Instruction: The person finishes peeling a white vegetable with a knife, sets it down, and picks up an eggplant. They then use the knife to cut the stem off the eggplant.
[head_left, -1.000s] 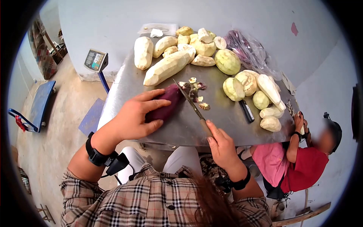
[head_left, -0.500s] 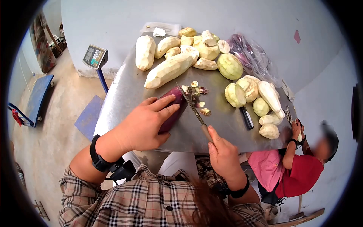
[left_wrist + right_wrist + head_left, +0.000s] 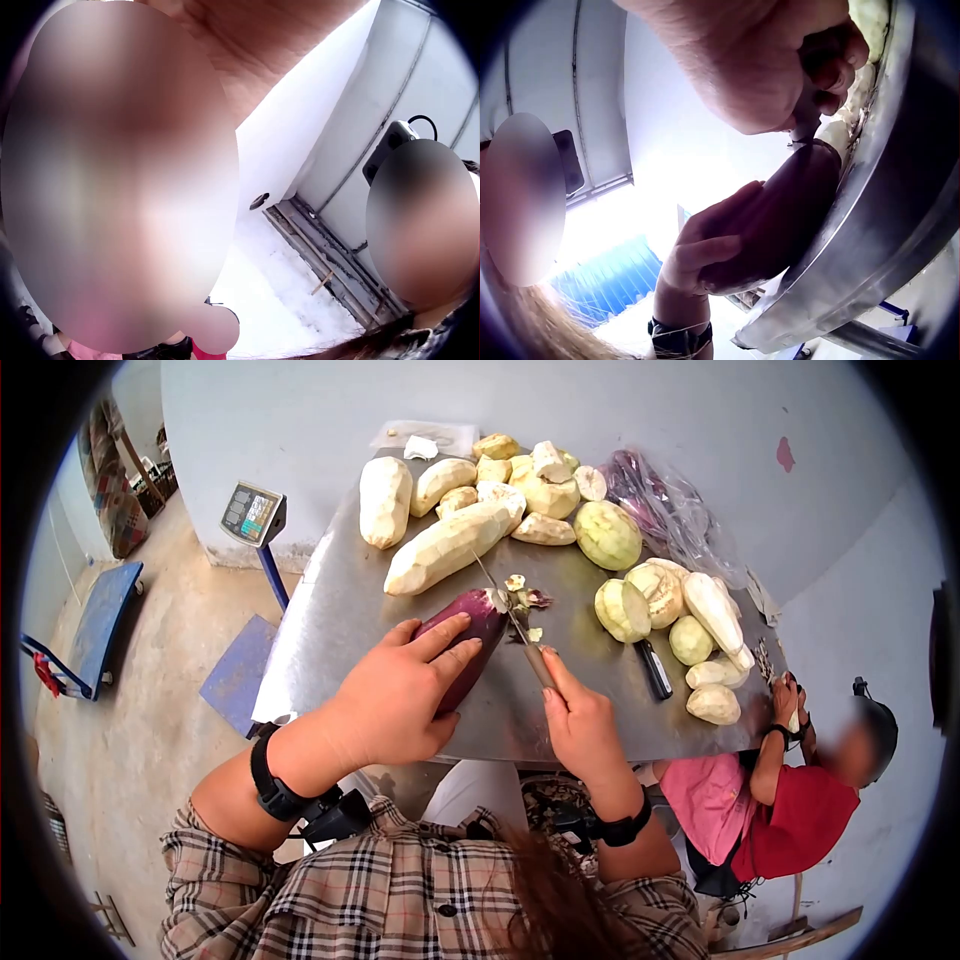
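A purple eggplant (image 3: pixel 482 622) lies slanted on the metal table (image 3: pixel 330 630), its far end pale. My left hand (image 3: pixel 395 685) holds it from the left, fingers spread over its top. In the right wrist view, that hand (image 3: pixel 697 251) is wrapped round the eggplant's near end. By the handle, my right hand (image 3: pixel 585 732) grips a knife (image 3: pixel 540 666). Its narrow blade crosses beside the pale end. Small peel and stem scraps (image 3: pixel 535 600) lie just right of the blade. The left wrist view is mostly blurred over.
Peeled pale vegetables (image 3: pixel 450 550) are heaped at the back, with more (image 3: pixel 690 640) at the right. Near those is a black-handled tool (image 3: pixel 654 670). A clear plastic bag (image 3: pixel 670 510) stands behind. A person in red (image 3: pixel 800 810) works at the right edge; a scale display (image 3: pixel 253 514) stands left.
My left hand has shifted right and forward with the eggplant, whose far end now sits closer to the scraps. The right hand and knife have moved slightly forward.
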`<state>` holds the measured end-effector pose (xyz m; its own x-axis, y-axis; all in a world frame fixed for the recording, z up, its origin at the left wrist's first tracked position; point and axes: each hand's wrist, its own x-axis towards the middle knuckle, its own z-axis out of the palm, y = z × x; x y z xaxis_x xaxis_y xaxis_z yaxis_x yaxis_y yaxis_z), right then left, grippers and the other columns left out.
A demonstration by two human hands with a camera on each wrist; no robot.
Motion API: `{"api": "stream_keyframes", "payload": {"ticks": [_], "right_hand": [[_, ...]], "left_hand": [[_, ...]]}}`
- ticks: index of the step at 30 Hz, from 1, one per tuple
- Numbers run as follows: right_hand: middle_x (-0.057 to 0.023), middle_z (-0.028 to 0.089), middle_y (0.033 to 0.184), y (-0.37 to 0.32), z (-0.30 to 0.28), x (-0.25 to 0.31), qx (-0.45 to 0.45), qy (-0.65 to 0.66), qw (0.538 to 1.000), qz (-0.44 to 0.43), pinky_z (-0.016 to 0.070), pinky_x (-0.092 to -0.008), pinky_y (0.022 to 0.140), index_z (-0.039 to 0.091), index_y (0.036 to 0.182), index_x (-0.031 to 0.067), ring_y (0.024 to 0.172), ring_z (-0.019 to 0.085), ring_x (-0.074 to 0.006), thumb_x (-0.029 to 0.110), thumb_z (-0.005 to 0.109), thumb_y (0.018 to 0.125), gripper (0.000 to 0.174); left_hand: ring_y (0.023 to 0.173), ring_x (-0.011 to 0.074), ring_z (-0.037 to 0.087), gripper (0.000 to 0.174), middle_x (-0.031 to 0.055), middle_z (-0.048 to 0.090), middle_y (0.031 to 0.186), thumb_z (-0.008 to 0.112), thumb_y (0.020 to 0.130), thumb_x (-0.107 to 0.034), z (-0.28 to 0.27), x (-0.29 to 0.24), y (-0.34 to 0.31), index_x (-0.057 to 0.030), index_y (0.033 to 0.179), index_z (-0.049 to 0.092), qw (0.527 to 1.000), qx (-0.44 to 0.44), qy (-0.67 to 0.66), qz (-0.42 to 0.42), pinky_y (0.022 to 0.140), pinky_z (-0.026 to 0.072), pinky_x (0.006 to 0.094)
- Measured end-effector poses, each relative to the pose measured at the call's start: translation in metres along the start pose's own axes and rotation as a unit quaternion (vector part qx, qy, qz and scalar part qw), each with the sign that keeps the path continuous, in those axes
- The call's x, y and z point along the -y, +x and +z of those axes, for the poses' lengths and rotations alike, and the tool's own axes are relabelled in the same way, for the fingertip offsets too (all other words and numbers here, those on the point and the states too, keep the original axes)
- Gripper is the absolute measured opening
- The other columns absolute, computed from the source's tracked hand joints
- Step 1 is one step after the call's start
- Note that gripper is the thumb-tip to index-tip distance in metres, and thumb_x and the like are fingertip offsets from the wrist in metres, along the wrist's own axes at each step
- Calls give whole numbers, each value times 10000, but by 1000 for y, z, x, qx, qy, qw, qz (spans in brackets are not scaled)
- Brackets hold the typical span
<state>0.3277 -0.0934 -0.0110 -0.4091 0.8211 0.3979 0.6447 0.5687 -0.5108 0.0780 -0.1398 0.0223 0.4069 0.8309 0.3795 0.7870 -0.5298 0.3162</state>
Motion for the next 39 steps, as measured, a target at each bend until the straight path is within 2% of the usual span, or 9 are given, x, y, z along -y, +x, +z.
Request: {"api": "stream_keyframes", "payload": {"ticks": [1,4,10,14,19,25,28,31,39], "right_hand": [[-240,633,834,-2,-2,0,4,7,1000,5,490,-466,664,525,1351,65,746,613,-431,92,590,901,455],[-248,626,840,-15,-11,4,7,-5,1000,-4,488,-451,665,526,1346,54,747,611,-433,82,586,901,450],[-252,623,849,-39,-40,9,48,-1,998,38,485,-435,657,530,1340,42,739,608,-432,65,581,900,444],[-260,618,825,-33,-43,6,52,12,998,36,485,-431,655,529,1342,46,734,607,-440,82,566,912,433],[-279,605,790,4,-27,12,81,21,991,103,488,-441,667,530,1341,54,740,605,-457,118,553,926,421],[-270,611,789,35,18,-20,2,58,997,42,490,-447,660,550,1328,63,729,606,-455,144,552,933,403],[-264,611,784,36,22,-19,-12,60,997,56,490,-433,651,560,1323,68,696,603,-444,148,553,933,398],[-248,606,750,33,16,-19,10,93,992,85,488,-414,636,565,1323,71,632,582,-419,142,552,932,398],[-203,584,740,15,5,-24,20,136,987,81,481,-357,647,549,1331,59,616,550,-300,125,547,933,404]], "left_hand": [[1218,419,503,720,212,447,1433,730,671,-159,-1,1,0,-15,1342,511,1000,6,-8,-3,1062,412,444],[1189,371,540,679,227,480,1401,699,698,-203,0,8,0,-6,1326,531,1000,-10,-15,-3,1059,405,418],[1145,379,562,698,219,476,1405,718,679,-195,-4,13,1,-22,1330,535,999,-1,-24,22,1020,441,415],[1190,412,523,747,202,469,1418,744,626,-155,-9,11,0,-41,1335,535,999,14,-42,17,1038,429,441],[1176,412,530,739,192,479,1413,754,616,-159,-2,4,1,-52,1319,551,999,12,19,41,1041,428,459],[1181,411,525,740,187,479,1411,752,621,-160,0,-2,-2,-49,1323,544,998,-2,42,40,1067,406,471],[1199,401,517,747,182,473,1418,754,621,-155,3,-4,-4,-56,1329,538,997,-9,47,54,1077,396,474],[1240,327,504,678,227,503,1374,705,644,-136,5,-1,-4,-6,1293,560,998,-26,20,51,1067,380,484],[1242,380,501,758,186,438,1454,764,638,-142,0,7,-6,-62,1352,524,999,-13,-31,-2,1055,421,437]]}}
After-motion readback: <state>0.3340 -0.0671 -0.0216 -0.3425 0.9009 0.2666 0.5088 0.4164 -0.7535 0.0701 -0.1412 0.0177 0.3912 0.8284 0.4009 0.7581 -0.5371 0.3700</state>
